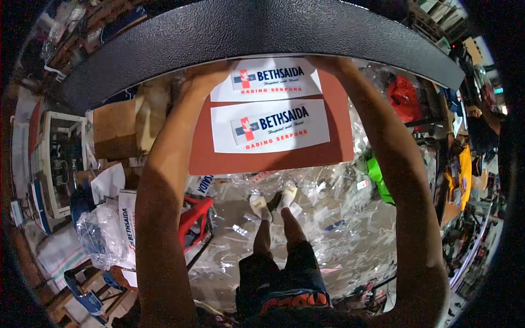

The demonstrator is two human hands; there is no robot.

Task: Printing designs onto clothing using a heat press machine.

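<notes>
Two white sheets with blue and red printing lie on a reddish-brown board, the upper one [273,87] directly above the lower one [270,139]; the board [333,136] extends below a thick black textured platen [262,30]. My left hand [210,71] is at the top left corner of the upper sheet, just below the platen's edge. At the opposite corner is my right hand [333,65], also against that edge. The fingertips of both hands are mostly hidden there, so I cannot make out their grip.
Cardboard [112,128] and a white-framed object [65,164] stand left, near crumpled plastic [104,235] and a red frame [194,218]. Red [402,95] and green [380,180] bags sit right, beside yellow material [462,175]. Plastic scraps cover the floor [344,246] around my feet.
</notes>
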